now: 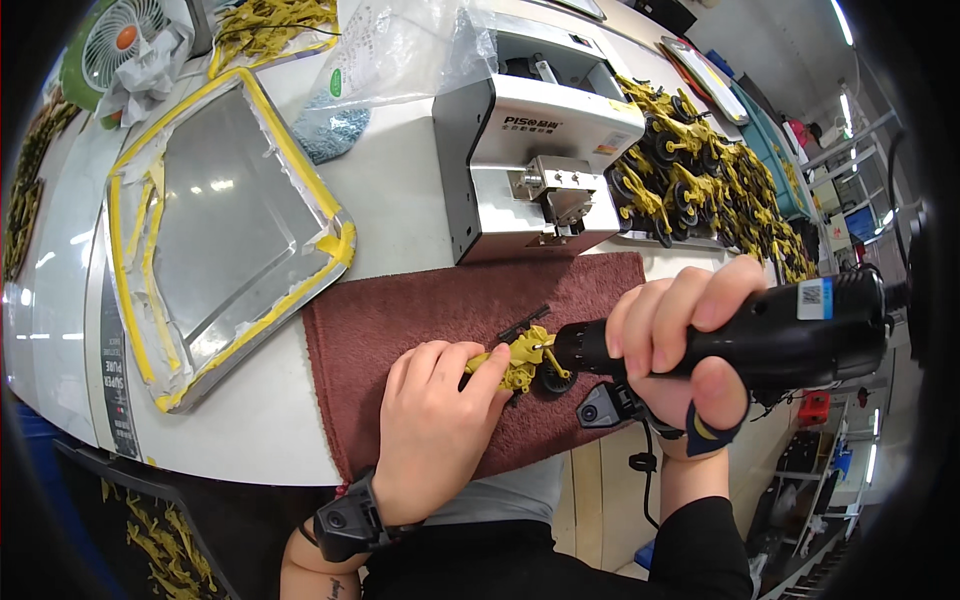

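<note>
My left hand is closed round a small yellow plastic part with a black wheel and a black bar at its far end. It holds the part down on a brown towel. In my right hand is a black electric screwdriver, lying nearly level and pointing left. Its bit meets the yellow part beside the wheel; whether a screw sits there is too small to tell. My left palm hides the near end of the yellow part.
Just beyond the towel stands a silver screw feeder machine. Many yellow parts with black wheels pile up at the right. A yellow-taped metal tray lies at the left, near a clear plastic bag and a green fan.
</note>
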The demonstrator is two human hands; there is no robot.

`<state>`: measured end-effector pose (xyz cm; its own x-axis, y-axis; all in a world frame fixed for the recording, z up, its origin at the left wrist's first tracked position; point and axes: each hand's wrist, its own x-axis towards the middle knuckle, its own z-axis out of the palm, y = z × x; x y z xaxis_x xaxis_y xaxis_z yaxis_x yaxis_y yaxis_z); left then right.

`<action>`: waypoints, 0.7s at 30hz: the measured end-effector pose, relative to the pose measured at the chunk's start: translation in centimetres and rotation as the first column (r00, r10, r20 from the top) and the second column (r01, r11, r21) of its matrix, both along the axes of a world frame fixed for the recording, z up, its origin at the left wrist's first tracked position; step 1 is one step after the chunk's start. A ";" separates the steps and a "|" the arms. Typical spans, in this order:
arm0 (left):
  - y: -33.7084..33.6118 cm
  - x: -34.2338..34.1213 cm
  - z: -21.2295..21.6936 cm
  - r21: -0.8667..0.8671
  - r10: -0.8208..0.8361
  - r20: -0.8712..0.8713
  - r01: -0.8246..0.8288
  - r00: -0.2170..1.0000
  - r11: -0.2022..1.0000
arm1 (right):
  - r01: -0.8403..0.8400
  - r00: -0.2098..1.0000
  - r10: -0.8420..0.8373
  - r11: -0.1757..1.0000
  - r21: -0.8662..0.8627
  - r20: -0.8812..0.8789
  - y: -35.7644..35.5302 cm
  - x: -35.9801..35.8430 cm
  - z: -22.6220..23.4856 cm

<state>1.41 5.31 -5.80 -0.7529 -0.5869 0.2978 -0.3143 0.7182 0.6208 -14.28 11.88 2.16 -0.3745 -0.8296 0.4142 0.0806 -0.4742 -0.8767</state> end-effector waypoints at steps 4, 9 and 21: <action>0.1 -0.1 0.1 -0.001 -0.005 -0.005 0.005 1.000 1.000 | 0.063 0.989 -0.048 0.993 0.102 -0.137 -0.4 0.1 -0.4; 0.1 0.0 0.2 0.005 0.015 -0.008 -0.015 1.000 1.000 | -0.057 0.991 0.064 0.996 0.061 -0.115 -0.7 -0.7 -1.2; 0.1 0.0 0.3 -0.011 0.030 0.023 -0.030 0.999 0.999 | -0.162 0.979 0.163 0.987 0.019 -0.124 -0.8 -1.4 0.0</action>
